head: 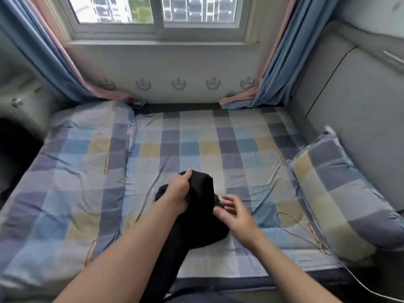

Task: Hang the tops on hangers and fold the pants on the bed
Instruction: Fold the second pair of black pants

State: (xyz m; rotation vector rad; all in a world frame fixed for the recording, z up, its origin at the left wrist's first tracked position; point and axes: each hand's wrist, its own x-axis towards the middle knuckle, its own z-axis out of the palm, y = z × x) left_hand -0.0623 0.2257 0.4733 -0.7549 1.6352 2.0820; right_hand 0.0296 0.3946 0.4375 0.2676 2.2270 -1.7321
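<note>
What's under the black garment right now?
The checked bedsheet shows all around the black garment, which the left hand grips near its top. Whatever lies beneath the bunched part is covered.

Gripping the top of a bunched black cloth garment (pixel 203 204) with the left hand (pixel 178 191), above a blue, grey and yellow checked bed sheet (pixel 196 145). Reaching just beside its right edge with the right hand (pixel 235 213), fingers spread, blurred. Off to the right, matching checked pillow (pixel 341 193) and thin grey cable (pixel 276 218).
</note>
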